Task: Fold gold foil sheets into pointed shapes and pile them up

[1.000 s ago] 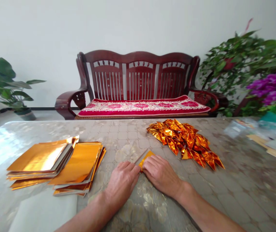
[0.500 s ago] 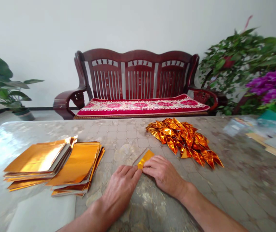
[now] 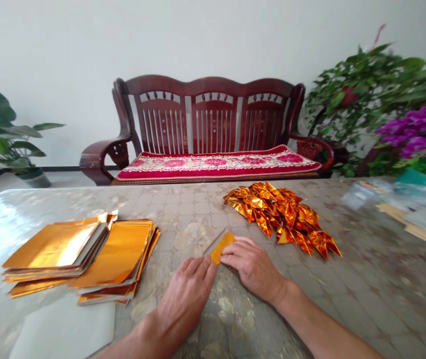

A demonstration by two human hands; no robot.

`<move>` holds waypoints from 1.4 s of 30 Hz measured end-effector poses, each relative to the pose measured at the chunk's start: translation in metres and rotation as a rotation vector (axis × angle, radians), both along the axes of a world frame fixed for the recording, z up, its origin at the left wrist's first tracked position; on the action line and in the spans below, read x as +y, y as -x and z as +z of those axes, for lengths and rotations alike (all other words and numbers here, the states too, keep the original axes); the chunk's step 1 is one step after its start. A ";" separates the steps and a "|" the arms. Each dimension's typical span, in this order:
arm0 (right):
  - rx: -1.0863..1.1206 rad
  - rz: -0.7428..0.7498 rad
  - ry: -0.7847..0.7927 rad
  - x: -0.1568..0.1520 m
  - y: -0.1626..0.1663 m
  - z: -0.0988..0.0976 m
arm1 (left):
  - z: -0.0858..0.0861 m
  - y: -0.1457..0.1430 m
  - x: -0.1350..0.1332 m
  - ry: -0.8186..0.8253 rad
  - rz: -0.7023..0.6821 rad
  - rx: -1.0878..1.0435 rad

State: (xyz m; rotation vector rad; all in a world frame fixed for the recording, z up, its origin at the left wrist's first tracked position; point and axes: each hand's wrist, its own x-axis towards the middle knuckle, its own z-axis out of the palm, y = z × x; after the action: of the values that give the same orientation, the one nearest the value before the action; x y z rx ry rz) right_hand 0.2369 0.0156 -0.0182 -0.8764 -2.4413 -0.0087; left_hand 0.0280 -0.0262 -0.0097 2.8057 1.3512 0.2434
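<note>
A small folded piece of gold foil paper (image 3: 221, 247) lies slanted on the table, in front of me. My left hand (image 3: 191, 286) has its fingers closed together at the paper's near left edge. From the other side, my right hand (image 3: 252, 267) grips the paper's right edge, thumb and fingers pressed together. To the left lie two stacks of gold foil sheets, a wider stack (image 3: 50, 244) and a narrower one (image 3: 117, 254). Behind my right hand is a heap of folded gold foil pieces (image 3: 283, 214), pointed at the ends.
A pale sheet (image 3: 65, 326) lies near the table's front left. Clear plastic packaging (image 3: 365, 193) and flat papers (image 3: 425, 224) rest at the right side. Beyond the table (image 3: 355, 279) stands a dark red wooden bench (image 3: 214, 119), with plants (image 3: 362, 94) at the right.
Both hands stay at the folded foil paper; the right fingers have shifted slightly, showing a bit more of the gold. The whole view has moved a little.
</note>
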 end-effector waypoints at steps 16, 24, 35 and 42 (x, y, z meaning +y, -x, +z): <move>-0.042 -0.186 0.040 0.006 -0.010 -0.009 | -0.012 0.001 -0.009 -0.045 -0.003 0.129; -0.053 -0.295 -0.001 0.009 -0.011 -0.006 | 0.007 0.007 -0.001 0.131 0.040 -0.040; -0.208 -0.004 -0.048 0.000 0.011 0.011 | -0.002 0.013 0.017 0.106 0.041 -0.134; -0.248 -0.027 -0.139 0.001 0.018 0.009 | 0.007 0.005 0.019 0.038 0.029 -0.101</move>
State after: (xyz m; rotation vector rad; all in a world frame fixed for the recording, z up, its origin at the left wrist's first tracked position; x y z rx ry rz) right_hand 0.2188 0.0169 -0.0088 -0.8914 -2.6181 -0.3105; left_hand 0.0229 -0.0074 -0.0023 2.7049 1.3604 0.3503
